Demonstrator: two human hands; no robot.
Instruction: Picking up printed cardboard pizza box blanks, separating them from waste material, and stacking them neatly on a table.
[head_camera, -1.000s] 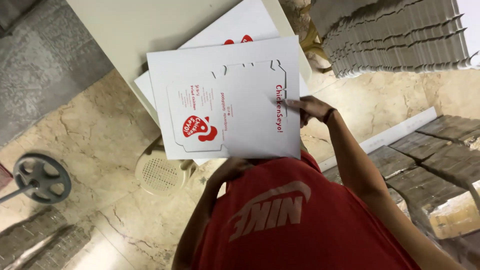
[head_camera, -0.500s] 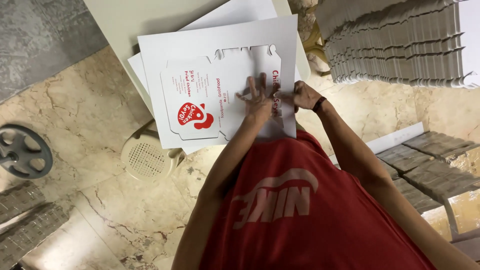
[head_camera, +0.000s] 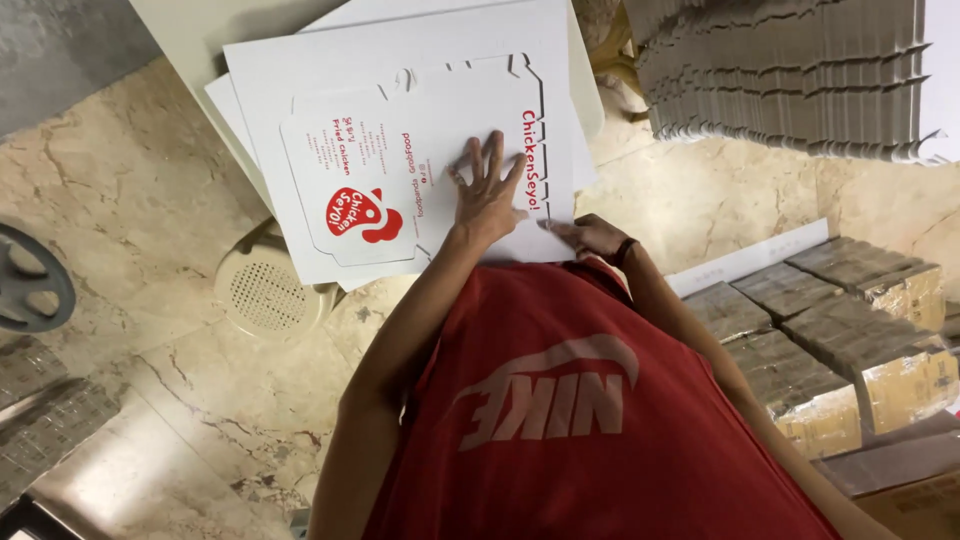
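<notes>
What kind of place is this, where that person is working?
Probably a packing or box-making workroom. A flat white box sheet lies on a pile under the left hand, tall stacks of folded cardboard stand behind, and wrapped bundles sit on the floor.

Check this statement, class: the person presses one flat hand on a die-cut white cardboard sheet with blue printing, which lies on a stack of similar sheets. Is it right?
Not quite. The printing on the die-cut white cardboard sheet is red, not blue, as the head view shows. The rest holds: the left hand lies flat on it, and it rests on a stack of similar sheets.
</notes>
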